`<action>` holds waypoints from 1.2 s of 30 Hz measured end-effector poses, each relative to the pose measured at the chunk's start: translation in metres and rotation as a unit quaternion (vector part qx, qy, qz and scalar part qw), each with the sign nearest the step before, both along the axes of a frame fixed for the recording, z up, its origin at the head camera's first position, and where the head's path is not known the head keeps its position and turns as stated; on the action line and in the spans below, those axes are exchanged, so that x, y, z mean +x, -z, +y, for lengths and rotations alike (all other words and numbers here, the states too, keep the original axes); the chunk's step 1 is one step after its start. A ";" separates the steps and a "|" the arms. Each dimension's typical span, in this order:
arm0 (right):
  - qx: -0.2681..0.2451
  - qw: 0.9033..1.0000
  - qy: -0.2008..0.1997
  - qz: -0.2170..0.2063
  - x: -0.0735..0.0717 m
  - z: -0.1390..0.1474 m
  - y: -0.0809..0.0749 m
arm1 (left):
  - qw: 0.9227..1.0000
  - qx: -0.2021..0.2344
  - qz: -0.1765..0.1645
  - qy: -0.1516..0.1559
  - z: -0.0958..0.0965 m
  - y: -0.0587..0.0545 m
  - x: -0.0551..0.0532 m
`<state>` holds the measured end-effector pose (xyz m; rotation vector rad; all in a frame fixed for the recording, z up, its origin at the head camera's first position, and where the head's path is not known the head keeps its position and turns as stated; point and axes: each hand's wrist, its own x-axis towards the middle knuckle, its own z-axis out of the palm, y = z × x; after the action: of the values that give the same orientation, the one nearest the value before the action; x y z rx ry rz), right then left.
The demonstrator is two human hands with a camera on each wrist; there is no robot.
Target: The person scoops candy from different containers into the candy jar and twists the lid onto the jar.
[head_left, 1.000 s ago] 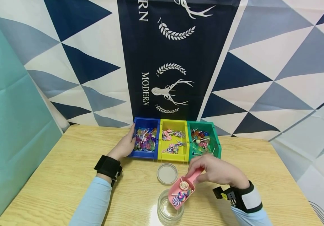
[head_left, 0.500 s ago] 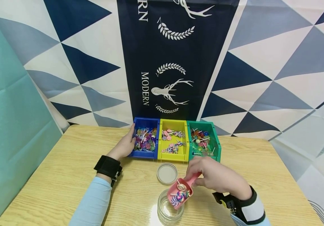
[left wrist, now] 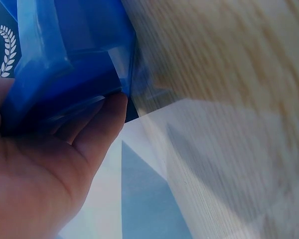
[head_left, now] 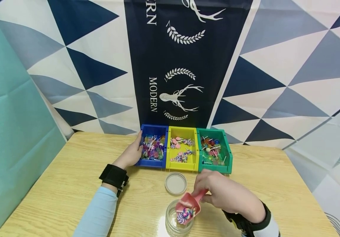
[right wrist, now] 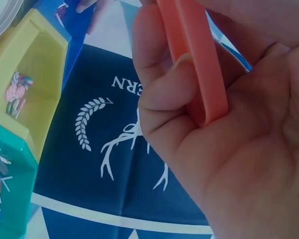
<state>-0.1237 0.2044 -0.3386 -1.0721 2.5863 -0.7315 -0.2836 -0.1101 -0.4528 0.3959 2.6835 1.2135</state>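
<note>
My right hand [head_left: 221, 191] holds a pink scoop [head_left: 189, 200] by its handle, with fingers curled round it in the right wrist view. Several small swirl lollipops [head_left: 186, 215] lie near the scoop's lip. The scoop is tipped down over the mouth of a clear glass jar [head_left: 172, 227], hiding part of its rim. My left hand [head_left: 130, 154] grips the outer side wall of a blue bin [left wrist: 82, 45], its fingers along the outside and the thumb at the rim. Purple and clear candy-like pieces [head_left: 153, 148] fill the bottom of this bin.
Joined to the blue bin are a yellow bin [head_left: 184, 167] with a few swirl lollipops and a green bin [head_left: 228, 154] with mixed coloured pieces. A round lid [head_left: 175, 183] lies between bins and jar. A patterned cloth [head_left: 181, 49] hangs behind the wooden table [head_left: 63, 184].
The right hand has come slightly toward the jar and tilted the scoop further down, and the lollipops have slid toward its lip. The left hand stays on the blue bin.
</note>
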 end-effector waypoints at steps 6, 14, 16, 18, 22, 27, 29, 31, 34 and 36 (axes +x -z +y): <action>0.008 1.000 0.002 0.007 0.003 -0.002 0.000 | 1.000 -0.004 0.003 -0.003 0.000 0.000 0.001; 0.006 0.998 0.019 0.063 0.004 0.006 -0.003 | 1.000 -0.011 0.014 -0.005 0.003 0.002 -0.002; 0.005 0.995 0.036 0.088 0.003 0.011 -0.003 | 1.000 -0.008 0.011 -0.003 0.003 0.003 -0.002; 0.003 0.992 0.059 0.110 0.000 0.016 -0.003 | 1.000 -0.003 0.006 -0.002 0.002 0.003 -0.003; 0.001 0.981 0.129 0.143 -0.014 0.022 0.002 | 1.000 0.000 0.000 -0.002 0.000 0.002 -0.001; 0.007 0.956 0.204 0.209 -0.046 0.019 0.012 | 1.000 -0.006 0.005 0.001 0.001 -0.001 0.001; 0.019 0.946 0.218 0.240 -0.062 0.013 0.016 | 1.000 -0.010 0.005 0.000 0.000 0.000 0.002; 0.034 0.938 0.224 0.264 -0.077 0.006 0.019 | 1.000 -0.012 0.005 -0.001 -0.001 0.001 0.002; 0.057 0.930 0.234 0.276 -0.099 -0.007 0.024 | 1.000 -0.013 0.007 -0.002 -0.001 0.002 0.001; 0.073 0.931 0.239 0.267 -0.111 -0.015 0.028 | 1.000 -0.012 0.010 -0.001 0.000 0.002 0.000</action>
<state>-0.2347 0.1897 -0.3662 -0.6579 3.3720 -0.3478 -0.2835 -0.1102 -0.4546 0.4045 2.7130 1.1835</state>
